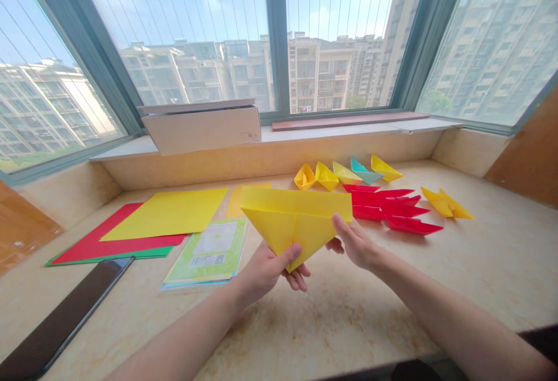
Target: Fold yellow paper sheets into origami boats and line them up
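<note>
Your left hand [261, 270] pinches the folded yellow paper [292, 224] near its lower point, thumb on top, while your right hand's fingers [344, 227] seem to grasp its right edge, though the view is unclear, so pinch evenly above the tabletop [349, 317].

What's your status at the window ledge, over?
Left hand, right hand on folded yellow paper. Red paper boats beyond it.
</note>
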Demonstrator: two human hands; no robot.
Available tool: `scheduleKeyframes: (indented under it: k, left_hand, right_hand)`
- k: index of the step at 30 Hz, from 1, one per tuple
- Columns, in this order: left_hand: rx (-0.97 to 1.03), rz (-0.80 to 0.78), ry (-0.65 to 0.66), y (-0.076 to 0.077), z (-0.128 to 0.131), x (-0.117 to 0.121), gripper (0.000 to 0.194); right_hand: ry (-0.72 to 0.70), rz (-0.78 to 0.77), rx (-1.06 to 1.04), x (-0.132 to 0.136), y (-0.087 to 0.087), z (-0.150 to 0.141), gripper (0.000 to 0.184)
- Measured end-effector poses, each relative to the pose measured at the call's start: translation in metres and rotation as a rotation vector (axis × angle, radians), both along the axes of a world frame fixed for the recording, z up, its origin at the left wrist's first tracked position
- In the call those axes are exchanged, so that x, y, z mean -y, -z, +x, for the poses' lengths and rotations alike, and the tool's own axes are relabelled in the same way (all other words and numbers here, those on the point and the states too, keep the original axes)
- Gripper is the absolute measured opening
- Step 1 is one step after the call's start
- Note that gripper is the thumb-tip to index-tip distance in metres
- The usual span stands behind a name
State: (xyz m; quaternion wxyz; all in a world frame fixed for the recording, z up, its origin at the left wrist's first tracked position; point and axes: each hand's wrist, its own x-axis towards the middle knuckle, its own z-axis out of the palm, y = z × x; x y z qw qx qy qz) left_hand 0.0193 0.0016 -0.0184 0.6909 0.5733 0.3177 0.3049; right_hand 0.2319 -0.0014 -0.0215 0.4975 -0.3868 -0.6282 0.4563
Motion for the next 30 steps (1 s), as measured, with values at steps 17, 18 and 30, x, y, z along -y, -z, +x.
scheduleKeyframes:
  k: [17,18,30]
  left_hand:
    - [-0.077,0.100,-0.086,0.007,0.010,0.016,0.069]
    - [-0.075,0.121,-0.117,0.007,0.010,0.014,0.068]
    - [-0.075,0.149,-0.251,-0.001,0.010,0.014,0.072]
  right_hand:
    - [-0.024,-0.055,0.045,0.005,-0.001,-0.008,0.046]
    - [-0.020,-0.052,0.043,0.005,-0.002,-0.008,0.046]
    - [-0.334,-0.099,0.147,0.017,-0.003,-0.027,0.040]
